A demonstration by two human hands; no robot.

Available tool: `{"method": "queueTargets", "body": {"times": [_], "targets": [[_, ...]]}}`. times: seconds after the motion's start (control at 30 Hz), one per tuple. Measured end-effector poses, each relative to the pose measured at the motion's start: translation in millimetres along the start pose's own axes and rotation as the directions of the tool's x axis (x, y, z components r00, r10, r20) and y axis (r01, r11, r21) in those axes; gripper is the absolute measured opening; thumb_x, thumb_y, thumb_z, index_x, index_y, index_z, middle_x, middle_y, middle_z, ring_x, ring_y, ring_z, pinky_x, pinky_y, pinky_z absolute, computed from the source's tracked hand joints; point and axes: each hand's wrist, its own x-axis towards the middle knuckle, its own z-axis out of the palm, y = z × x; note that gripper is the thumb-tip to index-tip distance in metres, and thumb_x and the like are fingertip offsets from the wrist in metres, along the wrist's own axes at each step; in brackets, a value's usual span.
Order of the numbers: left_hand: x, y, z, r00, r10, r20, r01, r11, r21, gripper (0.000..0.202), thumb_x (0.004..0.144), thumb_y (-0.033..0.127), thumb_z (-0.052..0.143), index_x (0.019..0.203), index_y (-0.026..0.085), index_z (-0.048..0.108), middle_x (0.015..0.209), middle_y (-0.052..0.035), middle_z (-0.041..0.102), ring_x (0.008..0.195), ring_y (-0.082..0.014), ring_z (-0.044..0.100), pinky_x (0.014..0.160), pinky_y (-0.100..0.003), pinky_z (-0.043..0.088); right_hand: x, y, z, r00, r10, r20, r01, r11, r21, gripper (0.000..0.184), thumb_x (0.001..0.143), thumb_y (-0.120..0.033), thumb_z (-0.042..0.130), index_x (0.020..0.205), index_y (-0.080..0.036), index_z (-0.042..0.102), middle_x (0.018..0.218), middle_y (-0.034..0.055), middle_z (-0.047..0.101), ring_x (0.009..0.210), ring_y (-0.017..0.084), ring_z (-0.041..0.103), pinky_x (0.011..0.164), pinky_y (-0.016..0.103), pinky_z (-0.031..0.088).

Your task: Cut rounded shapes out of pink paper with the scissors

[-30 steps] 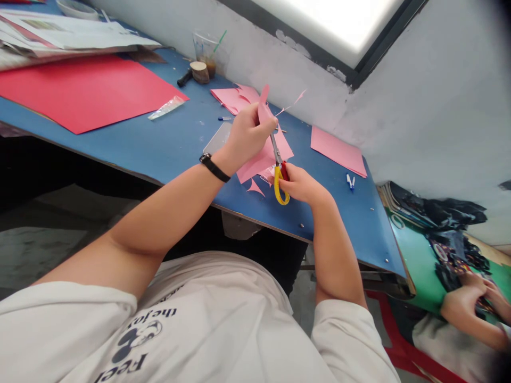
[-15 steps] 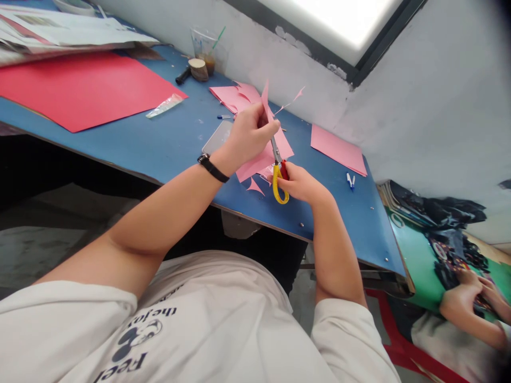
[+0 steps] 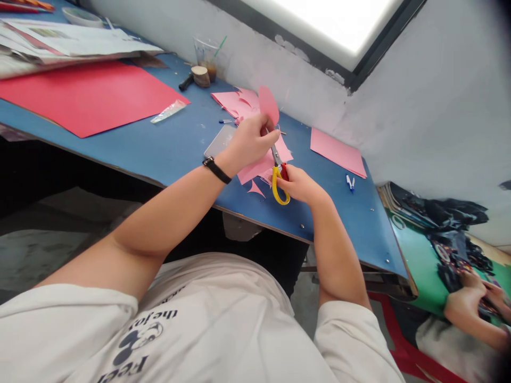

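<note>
My left hand is closed, pinching a rounded pink paper cutout that stands up above the fingers. My right hand grips scissors with yellow and red handles; their blades point up toward the left hand and the cutout. Both hands hover over the blue table. Under them lie pink paper offcuts and a small pointed scrap. A black band is on my left wrist.
A large red sheet lies at left, papers behind it. A plastic cup with a straw and a wooden slice stand by the wall. A pink sheet, a pen and a phone lie nearby. Another person's hands work at lower right.
The thin pink strip that trailed to the right of the cutout is gone. The cutout now shows a rounded face. Both hands have kept their place.
</note>
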Motion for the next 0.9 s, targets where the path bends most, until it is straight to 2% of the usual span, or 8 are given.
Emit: {"method": "queueTargets", "body": {"times": [0.13,0.23,0.33,0.47,0.63,0.8,0.9], "targets": [[-0.4,-2.4,2.1,0.999,-0.028,-0.024,0.025,0.996,-0.089,0.033,0.087,0.010,0.086,0.076,0.025,0.058,0.072,0.0002,0.055,0.081,-0.0224,0.057,0.081,-0.041,0.049,1.6,2.3,0.9,0.999,-0.002,-0.050,0.003,1.000,0.015,0.037,0.105,-0.056,0.074,0.093,-0.028,0.054,0.090,0.0023,0.069,0.081,0.023,0.059,0.075,0.038,0.045],[-1.0,-2.5,3.3,0.998,-0.059,-0.023,0.054,0.985,-0.166,0.037,0.086,0.009,0.088,0.072,0.025,0.058,0.069,-0.0008,0.053,0.082,-0.0240,0.057,0.085,-0.043,0.048,0.6,2.3,-0.8,0.991,0.007,-0.132,-0.005,1.000,0.018,0.038,0.103,-0.055,0.077,0.093,-0.028,0.053,0.091,0.0038,0.069,0.082,0.024,0.059,0.076,0.039,0.046],[-2.7,1.6,3.5,0.998,-0.067,0.004,0.067,0.992,-0.105,0.037,0.089,0.010,0.084,0.068,0.025,0.057,0.069,-0.0014,0.055,0.075,-0.0219,0.052,0.083,-0.045,0.044,0.6,3.8,-2.0,0.978,0.020,-0.208,-0.011,0.999,0.046,0.039,0.100,-0.056,0.079,0.093,-0.028,0.053,0.092,0.0048,0.069,0.085,0.026,0.059,0.078,0.039,0.048],[-3.9,3.8,4.5,1.000,-0.012,0.017,0.012,1.000,-0.022,0.040,0.093,0.012,0.076,0.064,0.025,0.052,0.067,-0.0005,0.056,0.068,-0.0205,0.047,0.075,-0.042,0.037,3.1,7.4,-1.4,0.959,0.033,-0.283,-0.015,0.998,0.068,0.040,0.099,-0.056,0.080,0.093,-0.029,0.052,0.090,0.0041,0.066,0.088,0.027,0.060,0.082,0.041,0.050],[-0.7,-6.2,7.0,1.000,0.007,-0.008,-0.008,0.998,-0.066,0.037,0.090,0.015,0.078,0.062,0.025,0.056,0.063,0.0007,0.055,0.066,-0.0194,0.044,0.071,-0.040,0.038,5.6,9.1,-0.1,0.950,0.040,-0.310,-0.017,0.997,0.078,0.039,0.099,-0.056,0.078,0.092,-0.029,0.051,0.090,0.0041,0.066,0.088,0.027,0.061,0.082,0.041,0.049],[4.2,-16.3,9.0,0.998,-0.053,-0.044,0.053,0.998,-0.016,0.028,0.088,0.018,0.079,0.067,0.025,0.062,0.066,-0.0012,0.062,0.068,-0.0212,0.050,0.071,-0.040,0.037,7.1,9.0,-1.2,0.939,0.022,-0.344,0.008,0.996,0.084,0.035,0.097,-0.055,0.073,0.091,-0.029,0.050,0.089,0.0041,0.066,0.087,0.027,0.061,0.082,0.041,0.048],[8.1,-20.9,10.0,0.986,-0.129,-0.104,0.117,0.987,-0.115,0.022,0.084,0.019,0.084,0.075,0.026,0.065,0.072,-0.0016,0.066,0.073,-0.0219,0.055,0.074,-0.038,0.043,7.3,10.2,-2.8,0.928,0.009,-0.373,0.033,0.994,0.105,0.033,0.097,-0.055,0.070,0.091,-0.029,0.050,0.088,0.0033,0.067,0.087,0.026,0.061,0.082,0.041,0.048]]}}
